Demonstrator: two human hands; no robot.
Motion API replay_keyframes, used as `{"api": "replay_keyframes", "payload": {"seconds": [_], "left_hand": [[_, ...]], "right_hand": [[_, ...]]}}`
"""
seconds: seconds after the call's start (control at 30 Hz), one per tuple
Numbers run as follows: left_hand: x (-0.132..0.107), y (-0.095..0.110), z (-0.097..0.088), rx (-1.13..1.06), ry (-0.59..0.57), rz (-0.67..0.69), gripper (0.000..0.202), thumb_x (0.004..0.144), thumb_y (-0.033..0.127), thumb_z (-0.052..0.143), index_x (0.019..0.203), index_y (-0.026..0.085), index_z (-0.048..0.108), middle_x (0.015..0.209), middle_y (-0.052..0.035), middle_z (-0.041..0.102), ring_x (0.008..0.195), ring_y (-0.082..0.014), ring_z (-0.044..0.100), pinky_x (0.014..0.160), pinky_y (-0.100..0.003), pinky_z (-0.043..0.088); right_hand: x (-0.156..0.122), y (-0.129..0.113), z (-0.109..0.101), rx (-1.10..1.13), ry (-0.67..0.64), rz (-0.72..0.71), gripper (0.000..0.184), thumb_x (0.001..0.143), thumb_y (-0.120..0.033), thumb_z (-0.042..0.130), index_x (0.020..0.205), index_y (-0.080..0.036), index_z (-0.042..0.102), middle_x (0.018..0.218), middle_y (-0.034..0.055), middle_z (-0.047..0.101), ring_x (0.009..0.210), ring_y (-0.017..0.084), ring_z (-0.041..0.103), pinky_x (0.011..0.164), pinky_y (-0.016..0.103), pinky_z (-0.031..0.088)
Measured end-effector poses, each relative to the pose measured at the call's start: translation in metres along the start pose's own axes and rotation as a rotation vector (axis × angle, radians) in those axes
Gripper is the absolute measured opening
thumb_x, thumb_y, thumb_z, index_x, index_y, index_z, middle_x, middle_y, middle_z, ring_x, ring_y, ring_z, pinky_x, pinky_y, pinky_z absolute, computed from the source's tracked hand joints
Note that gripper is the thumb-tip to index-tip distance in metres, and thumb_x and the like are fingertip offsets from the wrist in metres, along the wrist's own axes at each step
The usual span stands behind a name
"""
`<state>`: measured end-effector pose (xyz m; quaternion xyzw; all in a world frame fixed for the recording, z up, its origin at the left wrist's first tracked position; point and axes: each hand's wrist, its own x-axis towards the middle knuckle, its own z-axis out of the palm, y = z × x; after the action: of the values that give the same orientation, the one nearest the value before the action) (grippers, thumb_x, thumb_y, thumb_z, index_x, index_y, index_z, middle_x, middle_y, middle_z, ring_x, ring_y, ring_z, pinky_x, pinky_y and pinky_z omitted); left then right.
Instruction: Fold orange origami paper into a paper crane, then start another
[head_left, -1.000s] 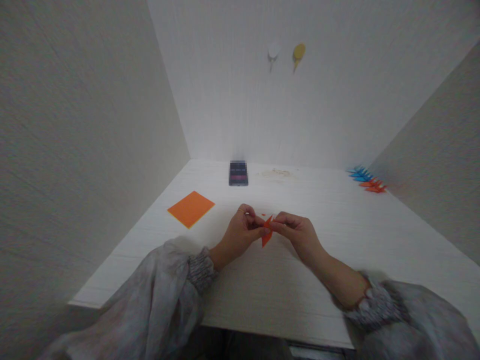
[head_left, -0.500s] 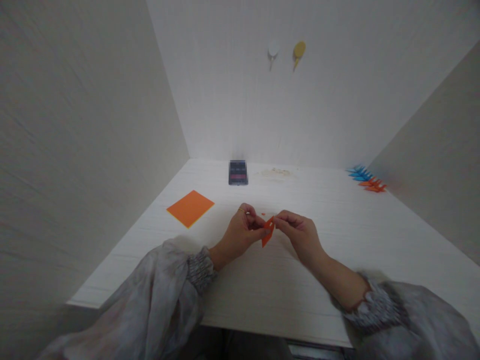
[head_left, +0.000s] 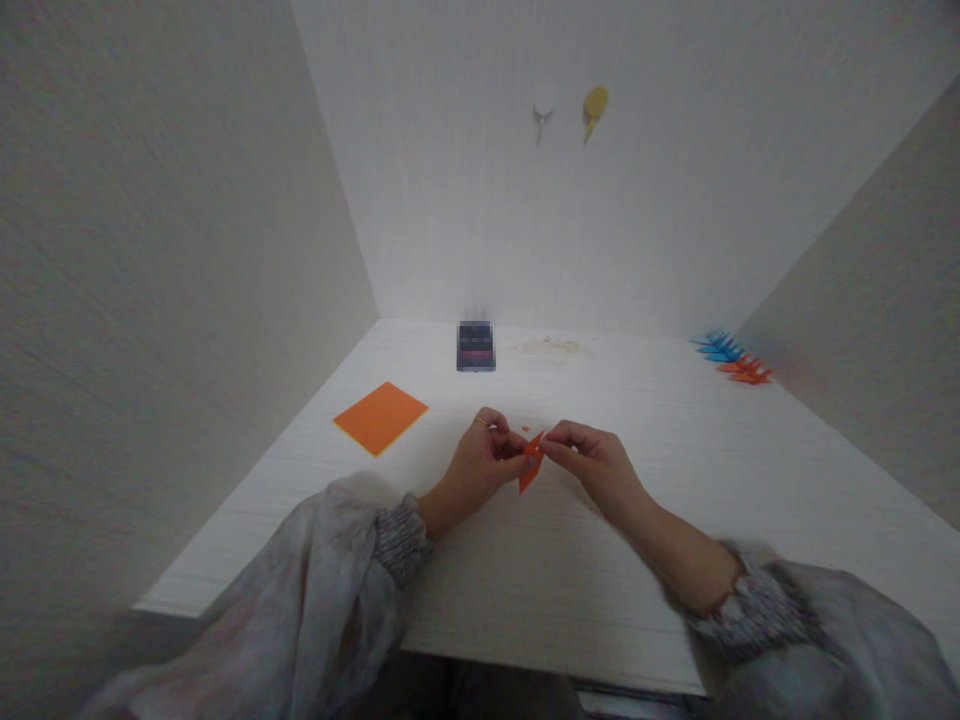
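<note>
While your left hand (head_left: 480, 463) pinches the folded orange paper (head_left: 529, 477) from the left, your right hand (head_left: 598, 465) grips its far end. You have that paper over the middle of the white table (head_left: 540, 590), right of the flat orange sheet (head_left: 380, 418) and left of the blue and orange folded pieces (head_left: 724, 354), far right.

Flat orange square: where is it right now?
In the head view, the flat orange square lies on the white table, left of the left hand, below-left of the dark blurred rectangle.
</note>
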<state>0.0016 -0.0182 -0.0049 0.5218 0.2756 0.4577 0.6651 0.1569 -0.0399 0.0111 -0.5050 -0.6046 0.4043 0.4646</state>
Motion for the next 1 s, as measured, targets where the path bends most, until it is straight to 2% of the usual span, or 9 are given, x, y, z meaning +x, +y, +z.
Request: {"api": "replay_keyframes", "payload": {"seconds": [0.13, 0.4, 0.73, 1.0], "left_hand": [[-0.001, 0.0, 0.0, 0.011, -0.031, -0.028, 0.048, 0.057, 0.015, 0.072, 0.081, 0.019, 0.031, 0.067, 0.0025, 0.063, 0.057, -0.0094, 0.059, 0.056, -0.022, 0.044], [-0.001, 0.003, 0.001, 0.029, -0.038, -0.074, 0.045, 0.059, 0.017, 0.071, 0.081, 0.018, 0.032, 0.068, 0.0013, 0.064, 0.056, -0.0079, 0.057, 0.055, -0.02, 0.042], [0.0, 0.002, -0.001, 0.055, -0.049, -0.037, 0.043, 0.06, 0.016, 0.07, 0.08, 0.019, 0.032, 0.065, 0.0029, 0.063, 0.053, -0.0069, 0.055, 0.053, -0.019, 0.038], [0.001, -0.001, -0.003, 0.087, 0.002, -0.039, 0.045, 0.059, 0.021, 0.071, 0.08, 0.019, 0.031, 0.064, 0.0029, 0.062, 0.052, -0.0077, 0.055, 0.053, -0.019, 0.038]], "right_hand": [[-0.001, 0.001, -0.002, 0.016, 0.008, -0.013, 0.014, 0.069, -0.029, 0.06, 0.062, -0.018, 0.06, 0.061, -0.0015, 0.057, 0.059, 0.012, 0.049, 0.061, 0.026, 0.038], [0.0, 0.003, 0.0, 0.044, -0.012, 0.052, 0.016, 0.069, -0.033, 0.06, 0.066, -0.018, 0.062, 0.064, 0.0002, 0.062, 0.061, 0.013, 0.053, 0.063, 0.027, 0.041], [-0.003, -0.003, 0.003, -0.129, -0.031, -0.023, 0.018, 0.076, -0.034, 0.052, 0.069, -0.018, 0.059, 0.067, 0.0018, 0.062, 0.063, 0.014, 0.054, 0.061, 0.027, 0.042], [-0.001, -0.009, 0.003, -0.177, -0.071, -0.025, 0.012, 0.072, -0.028, 0.056, 0.067, -0.017, 0.058, 0.064, 0.0001, 0.059, 0.06, 0.013, 0.051, 0.06, 0.025, 0.04]]}}
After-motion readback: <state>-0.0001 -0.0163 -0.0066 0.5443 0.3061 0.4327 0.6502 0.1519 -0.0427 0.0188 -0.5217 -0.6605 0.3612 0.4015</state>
